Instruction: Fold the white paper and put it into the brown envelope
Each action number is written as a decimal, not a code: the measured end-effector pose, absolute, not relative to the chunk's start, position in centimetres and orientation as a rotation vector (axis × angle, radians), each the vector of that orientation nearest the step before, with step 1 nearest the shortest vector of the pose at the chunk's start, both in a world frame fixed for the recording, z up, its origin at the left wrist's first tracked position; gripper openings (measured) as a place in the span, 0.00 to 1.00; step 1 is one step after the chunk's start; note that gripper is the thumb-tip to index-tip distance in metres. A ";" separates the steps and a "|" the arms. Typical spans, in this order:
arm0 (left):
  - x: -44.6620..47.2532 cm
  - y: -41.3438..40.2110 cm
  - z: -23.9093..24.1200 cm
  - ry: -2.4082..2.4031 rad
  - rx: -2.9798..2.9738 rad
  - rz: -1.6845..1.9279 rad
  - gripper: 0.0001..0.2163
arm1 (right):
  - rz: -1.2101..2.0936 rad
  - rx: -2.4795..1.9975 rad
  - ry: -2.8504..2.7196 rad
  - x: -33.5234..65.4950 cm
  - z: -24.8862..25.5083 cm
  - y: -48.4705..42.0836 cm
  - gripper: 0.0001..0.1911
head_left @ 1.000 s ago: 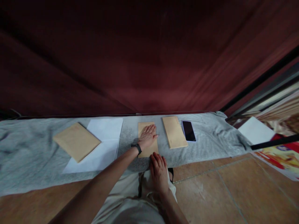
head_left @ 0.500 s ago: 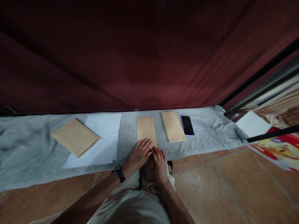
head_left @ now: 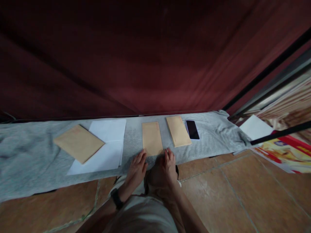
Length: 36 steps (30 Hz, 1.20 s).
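My left hand (head_left: 136, 169) lies flat with fingers stretched out, its tips on the grey cloth (head_left: 29, 158) just short of the near edge of a narrow brown envelope (head_left: 152, 138). A black band is on that wrist. My right hand (head_left: 166, 170) rests beside it over my knee, fingers extended toward the same envelope's near right corner. Neither hand holds anything. A second narrow brown envelope (head_left: 178, 130) lies right of the first. A black phone (head_left: 192, 129) lies beside that one.
A larger brown envelope (head_left: 78, 143) lies on white sheets of paper (head_left: 107, 145) at the left. A dark red curtain (head_left: 145, 58) hangs behind the cloth. Brown floor tiles (head_left: 238, 194) spread to the right, with a white sheet (head_left: 255, 127) and colourful printed material (head_left: 284, 152) beyond.
My left hand slid back off the middle envelope toward me and now lies at its near edge. My right hand shifted slightly forward. The camera view tilted a little.
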<state>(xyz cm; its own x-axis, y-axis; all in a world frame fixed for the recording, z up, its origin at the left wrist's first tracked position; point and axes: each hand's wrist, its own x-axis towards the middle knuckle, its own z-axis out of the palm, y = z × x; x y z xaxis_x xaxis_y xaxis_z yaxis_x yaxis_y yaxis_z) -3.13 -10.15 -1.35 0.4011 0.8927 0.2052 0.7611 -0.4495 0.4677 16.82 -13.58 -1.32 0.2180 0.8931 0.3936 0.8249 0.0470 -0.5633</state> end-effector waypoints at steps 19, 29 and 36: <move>-2.1 -9.2 0.5 1.352 1.050 1.054 0.25 | 1.174 -1.260 -0.438 15.4 0.1 -9.4 0.25; -1.8 -8.7 3.0 1.138 0.626 0.853 0.18 | 1.201 -1.207 -0.457 16.7 0.8 -10.8 0.27; -1.0 -7.3 3.9 1.119 0.592 0.805 0.17 | 1.056 -1.357 -0.602 17.7 -0.1 -10.2 0.25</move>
<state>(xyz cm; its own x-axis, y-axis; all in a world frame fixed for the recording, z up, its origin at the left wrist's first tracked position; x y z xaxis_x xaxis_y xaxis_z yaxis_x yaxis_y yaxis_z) -1.04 -7.25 3.86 0.2155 0.8088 -0.5471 -0.2614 0.5876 0.7658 17.71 -10.25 -0.09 0.4439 0.8690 -0.2187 -0.2542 -0.1119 -0.9606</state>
